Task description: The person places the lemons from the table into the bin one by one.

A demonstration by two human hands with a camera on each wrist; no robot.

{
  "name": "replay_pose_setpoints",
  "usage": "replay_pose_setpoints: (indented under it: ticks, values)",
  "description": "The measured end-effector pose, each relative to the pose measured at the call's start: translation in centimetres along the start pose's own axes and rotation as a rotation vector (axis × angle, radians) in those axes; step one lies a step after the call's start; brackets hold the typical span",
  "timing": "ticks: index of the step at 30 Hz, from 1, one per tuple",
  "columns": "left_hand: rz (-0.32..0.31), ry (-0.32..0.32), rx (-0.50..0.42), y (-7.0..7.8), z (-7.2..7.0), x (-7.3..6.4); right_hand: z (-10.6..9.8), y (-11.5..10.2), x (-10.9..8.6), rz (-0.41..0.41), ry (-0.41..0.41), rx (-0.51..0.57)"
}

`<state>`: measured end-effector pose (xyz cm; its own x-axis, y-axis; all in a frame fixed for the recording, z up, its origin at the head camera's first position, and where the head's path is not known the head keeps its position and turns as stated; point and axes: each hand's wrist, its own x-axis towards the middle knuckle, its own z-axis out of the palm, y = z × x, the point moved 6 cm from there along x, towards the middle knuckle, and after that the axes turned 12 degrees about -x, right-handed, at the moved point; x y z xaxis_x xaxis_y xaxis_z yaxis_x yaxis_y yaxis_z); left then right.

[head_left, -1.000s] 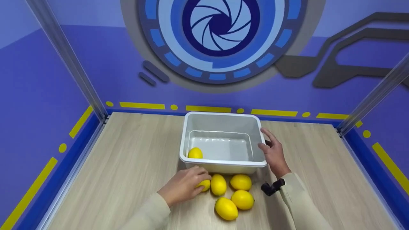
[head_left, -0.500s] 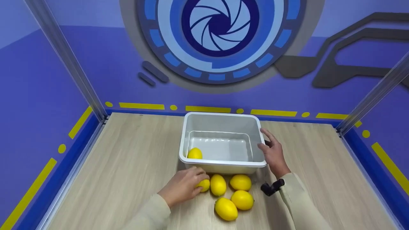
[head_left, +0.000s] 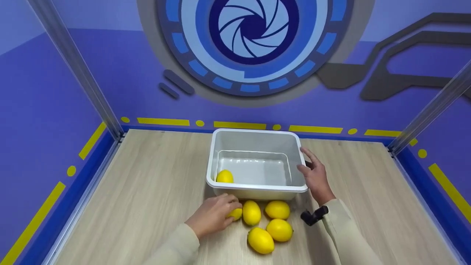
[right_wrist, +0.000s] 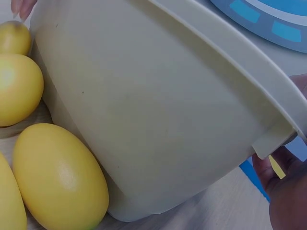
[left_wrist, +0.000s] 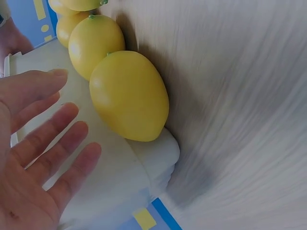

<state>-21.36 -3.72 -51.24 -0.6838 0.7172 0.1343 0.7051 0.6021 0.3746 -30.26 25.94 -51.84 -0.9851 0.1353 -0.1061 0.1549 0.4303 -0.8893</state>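
Note:
A white plastic bin (head_left: 257,187) stands on the table, with one lemon (head_left: 225,176) inside at its near left corner. My left hand (head_left: 214,215) is over the leftmost lemon (head_left: 236,213) in front of the bin. In the left wrist view, the fingers (left_wrist: 76,172) are loosely spread, with a gap between them and that lemon (left_wrist: 129,96). My right hand (head_left: 317,180) holds the bin's right side at the rim; in the right wrist view, fingertips (right_wrist: 263,170) curl beneath the rim's edge.
Several more lemons lie close together before the bin, among them an upright-looking lemon (head_left: 251,213) and the nearest lemon (head_left: 260,240). A wooden table (head_left: 154,184) carries everything. Blue printed panels (head_left: 121,73) and metal posts (head_left: 79,66) enclose it at the back and sides.
My left hand has shifted slightly toward me and its fingers sit a little lower over the lemon. The right hand, bin and lemons are unchanged.

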Motion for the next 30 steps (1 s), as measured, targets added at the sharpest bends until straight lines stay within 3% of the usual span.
replay_pose_setpoints:
  ticks: [12,30]
  values:
    - [-0.013,-0.022,0.010,0.0,0.7,0.5,0.0,0.0,-0.1,0.001,0.004,-0.016]
    - [0.003,0.018,0.090,-0.1,1.7,0.9,0.0,0.0,0.1,0.015,0.001,-0.020]
